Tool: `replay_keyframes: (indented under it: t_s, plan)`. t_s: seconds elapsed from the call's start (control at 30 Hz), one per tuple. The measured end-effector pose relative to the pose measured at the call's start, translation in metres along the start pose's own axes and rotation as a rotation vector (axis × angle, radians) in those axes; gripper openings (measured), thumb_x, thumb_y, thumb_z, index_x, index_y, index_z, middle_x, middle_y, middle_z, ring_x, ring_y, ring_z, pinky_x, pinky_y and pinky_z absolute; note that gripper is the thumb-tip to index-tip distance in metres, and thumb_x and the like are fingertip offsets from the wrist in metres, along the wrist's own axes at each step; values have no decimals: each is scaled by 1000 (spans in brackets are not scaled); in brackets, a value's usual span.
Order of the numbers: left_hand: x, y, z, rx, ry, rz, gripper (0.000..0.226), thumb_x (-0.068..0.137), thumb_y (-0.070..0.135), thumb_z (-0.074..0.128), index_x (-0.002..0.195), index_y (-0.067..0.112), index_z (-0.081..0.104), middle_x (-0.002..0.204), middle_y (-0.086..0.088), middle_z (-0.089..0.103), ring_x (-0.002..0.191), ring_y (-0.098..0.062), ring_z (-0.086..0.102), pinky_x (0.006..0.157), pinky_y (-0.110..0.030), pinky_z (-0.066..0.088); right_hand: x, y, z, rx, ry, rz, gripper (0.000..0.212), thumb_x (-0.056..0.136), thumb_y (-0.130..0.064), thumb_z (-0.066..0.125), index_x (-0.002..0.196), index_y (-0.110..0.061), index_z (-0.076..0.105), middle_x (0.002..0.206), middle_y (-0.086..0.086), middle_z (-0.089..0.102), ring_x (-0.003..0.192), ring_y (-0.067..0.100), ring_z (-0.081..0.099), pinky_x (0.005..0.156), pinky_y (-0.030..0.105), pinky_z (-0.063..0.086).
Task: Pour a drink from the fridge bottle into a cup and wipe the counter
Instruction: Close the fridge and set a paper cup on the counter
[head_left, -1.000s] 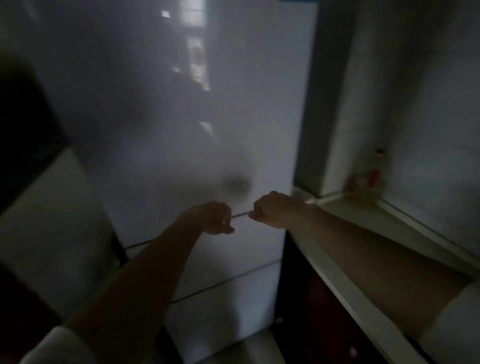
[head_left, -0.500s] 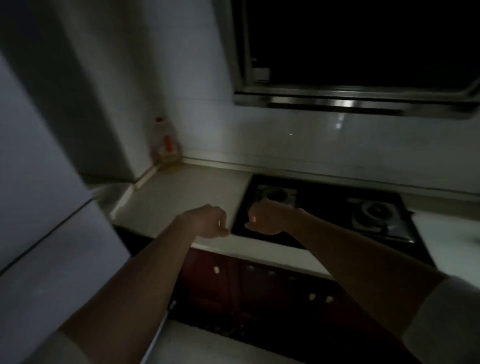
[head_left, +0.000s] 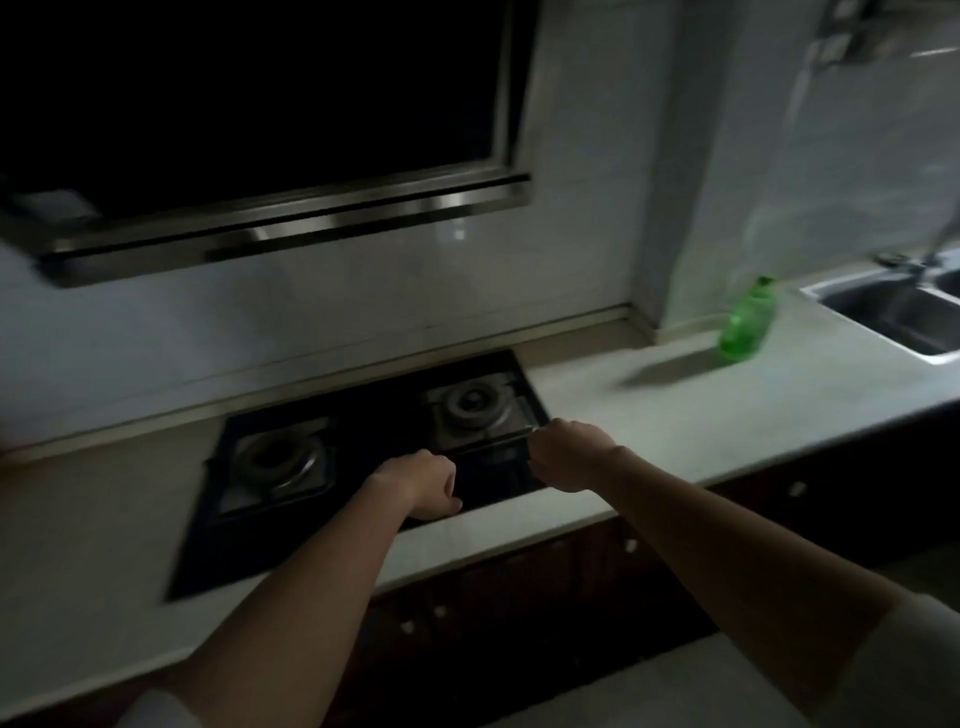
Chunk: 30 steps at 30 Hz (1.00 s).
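Both arms reach forward over the black glass gas hob (head_left: 363, 431) set into the pale stone worktop (head_left: 675, 410). The left hand (head_left: 421, 480) hovers over the hob's front edge with its fingers curled together into a loose fist, holding nothing. The right hand (head_left: 566, 457) hangs just beside it, near the right round metal burner (head_left: 472, 402), its fingers likewise curled in with nothing between them. The two hands are near each other but apart. The left round metal burner (head_left: 275, 460) lies to the left of the left hand.

A translucent green plastic bottle (head_left: 745, 327) with a green cap stands on its base on the worktop, well to the right of the hands, close to the wall corner and just left of the stainless steel sink (head_left: 893, 317). Blur and dim light hide whether the bottle holds any liquid. Only part of the sink's basin is in frame, and that part shows grey metal.

A steel-trimmed dark extractor hood (head_left: 291, 228) hangs above the hob. Dark reddish cabinet doors (head_left: 519, 597) run below the worktop.
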<state>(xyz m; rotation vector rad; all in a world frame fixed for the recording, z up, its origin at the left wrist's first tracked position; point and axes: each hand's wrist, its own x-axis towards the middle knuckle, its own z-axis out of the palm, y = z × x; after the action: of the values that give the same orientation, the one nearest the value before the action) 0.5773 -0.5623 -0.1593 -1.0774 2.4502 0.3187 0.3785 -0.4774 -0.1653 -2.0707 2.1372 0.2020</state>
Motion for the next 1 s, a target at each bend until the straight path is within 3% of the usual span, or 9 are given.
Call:
replay_keyframes:
  t_s: [0.1,0.27,0.37,0.47,0.57,0.8,1.0]
  plan:
    - [54,74,-22,69,34,116,25,91,50,54,93,25,57,94,3,57,79,-18,54,70,-34,46,-23,77,11,38,55,132,26,96,-24,45,108,-13,65,115,8,64,103,30,63,75,32,51]
    - [129,182,-50,128,119,311,23,87,45,56,98,25,58,110,-2,61,98,-24,60,82,-37,51,-48,178,26,82,99,335,25,93,-29,47,100,-12,64,110,11,65,102,32,63,68,29,40]
    - [172,235,-58,184,109,417,24,87,43,55,101,25,60,111,-1,62,100,-24,60,83,-37,51,-63,228,36,77,99,446,26,93,-30,48,102,-12,66,111,10,66,104,31,62,74,32,42]
    - [220,282,-73,232,105,527,26,87,41,55,102,22,63,112,-4,63,100,-26,61,84,-36,52,-78,277,45,53,92,566,25,93,-32,49,100,-15,67,111,7,67,108,29,60,90,37,41]
    - [259,332,-93,274,101,640,26,86,39,56,102,20,65,113,-6,64,102,-27,62,85,-37,53,-98,321,41,65,67,698,23,92,-30,49,97,-14,65,108,8,67,106,30,60,91,38,41]
    - [305,456,-126,359,103,886,28,87,45,55,105,25,63,113,-3,62,101,-27,62,83,-37,51,-141,396,38,101,134,980,25,96,-33,47,110,-17,60,107,6,65,102,27,61,83,38,41]
    - [335,558,-125,491,62,1017,30,90,43,56,109,20,63,103,-4,64,90,-26,64,77,-40,56,-185,456,68,225,141,1159,17,95,-34,48,86,-21,56,90,1,65,79,23,63,64,34,41]
